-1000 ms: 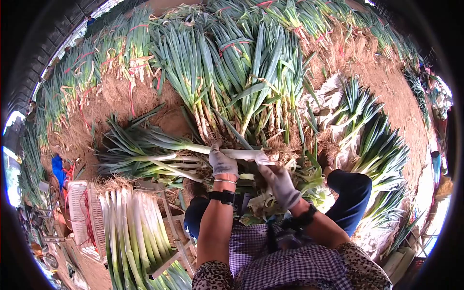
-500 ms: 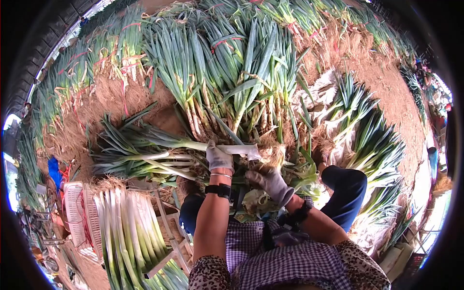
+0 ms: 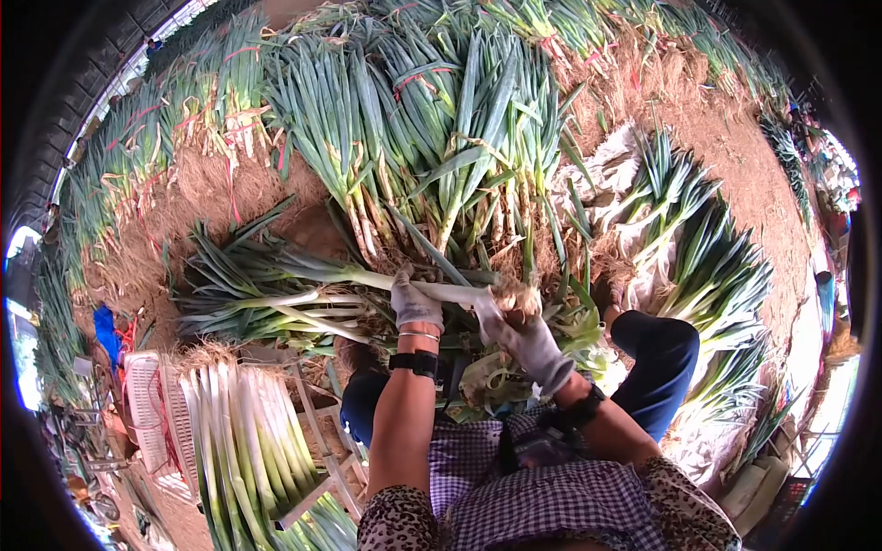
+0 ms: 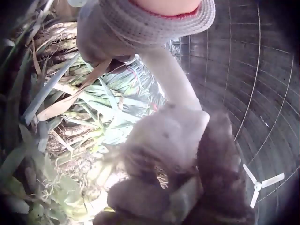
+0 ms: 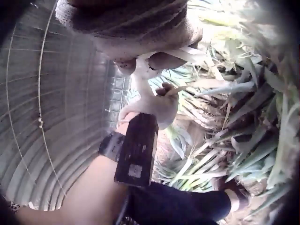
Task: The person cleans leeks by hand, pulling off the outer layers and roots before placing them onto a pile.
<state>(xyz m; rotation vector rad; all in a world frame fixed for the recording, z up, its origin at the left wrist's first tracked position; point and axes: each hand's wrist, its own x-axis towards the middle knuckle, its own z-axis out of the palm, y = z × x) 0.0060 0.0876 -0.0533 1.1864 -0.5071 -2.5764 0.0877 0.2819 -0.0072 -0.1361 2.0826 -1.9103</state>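
In the head view the gloved left hand (image 3: 416,303) grips the white stalk of a leek (image 3: 450,292) that lies crosswise, its green leaves to the left. The gloved right hand (image 3: 531,347) is at the stalk's root end, its fingers curled round the end just below the roots (image 3: 516,297). The left wrist view shows the white stalk (image 4: 172,82) running between the left hand (image 4: 105,35) and the right hand (image 4: 159,159). From the right wrist view, the right hand (image 5: 136,35) is near and the left hand (image 5: 157,107) farther off. A pale strip hangs by the right fingers.
Tied leeks (image 3: 423,119) stand ahead. Loose leeks (image 3: 266,285) lie left, others (image 3: 717,285) right. Trimmed white leeks (image 3: 253,432) rest on a metal frame beside a pink basket (image 3: 145,404). Peeled leaves (image 3: 496,381) lie between the person's knees.
The right hand has gone from the stalk's end down toward the lap, then back up to the root end. The left hand keeps its grip; the stalk now tilts slightly down to the right.
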